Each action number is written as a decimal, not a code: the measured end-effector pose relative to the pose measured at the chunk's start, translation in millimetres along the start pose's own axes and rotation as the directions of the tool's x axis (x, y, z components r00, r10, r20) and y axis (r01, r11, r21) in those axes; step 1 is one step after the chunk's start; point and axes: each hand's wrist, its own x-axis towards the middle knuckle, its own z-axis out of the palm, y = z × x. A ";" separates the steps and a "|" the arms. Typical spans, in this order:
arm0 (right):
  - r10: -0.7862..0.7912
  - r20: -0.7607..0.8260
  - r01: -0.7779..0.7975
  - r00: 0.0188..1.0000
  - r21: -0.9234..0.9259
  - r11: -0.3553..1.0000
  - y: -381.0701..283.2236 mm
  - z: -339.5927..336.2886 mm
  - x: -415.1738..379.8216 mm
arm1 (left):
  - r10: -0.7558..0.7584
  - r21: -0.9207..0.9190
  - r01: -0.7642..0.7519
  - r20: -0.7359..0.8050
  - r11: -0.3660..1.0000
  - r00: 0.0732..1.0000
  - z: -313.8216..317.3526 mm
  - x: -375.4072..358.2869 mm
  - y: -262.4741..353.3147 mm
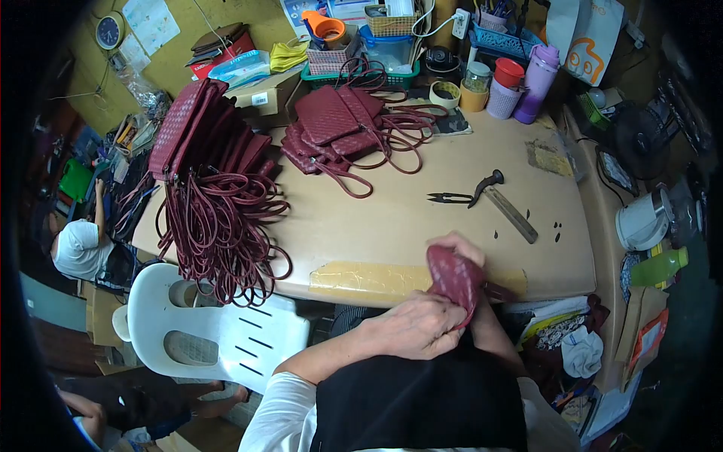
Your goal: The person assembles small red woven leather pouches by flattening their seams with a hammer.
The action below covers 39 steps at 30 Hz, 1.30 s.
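Observation:
Close to my body, at the table's front edge, I have a dark red woven-pattern pouch (455, 273) bunched up between both hands. My left hand (422, 324) has its fingers closed on the pouch's lower end. Behind the upper end is my right hand (465, 247), wrapped round it and partly hidden by the pouch. A dark red strap (498, 292) trails off to the right, somewhat blurred. Farther off lie a small pile of matching pouches (339, 117) and, at left, a tall stack of them (197, 135) with many looped straps (218, 226) hanging over the edge.
Black thread snips (450, 197) and a hammer (508, 211) lie on the table (392, 218). Baskets, tape rolls and a purple bottle (538, 83) line the back. A white plastic chair (218, 324) stands at left; other people (79, 248) are beyond it.

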 end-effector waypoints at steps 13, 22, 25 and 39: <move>0.329 0.060 -0.273 0.942 0.705 0.654 36.2 2.3 -8.1 | -0.577 -0.664 0.121 -0.527 0.738 0.624 17.3 -10.8 -50.0; 0.322 -0.113 -0.256 0.940 0.388 0.885 19.3 12.7 -15.7 | -0.675 -0.987 -0.160 -0.117 -0.001 0.728 34.7 -17.8 -75.9; 0.267 0.080 -0.276 0.960 0.405 0.872 7.1 3.0 -5.2 | -0.636 -0.987 -0.138 -0.051 -0.087 0.770 21.6 -22.1 -77.0; -0.067 -0.084 0.051 0.994 -0.176 0.983 13.3 17.5 -0.9 | -0.751 -0.986 -0.082 -0.166 0.148 0.639 23.0 -26.7 -81.7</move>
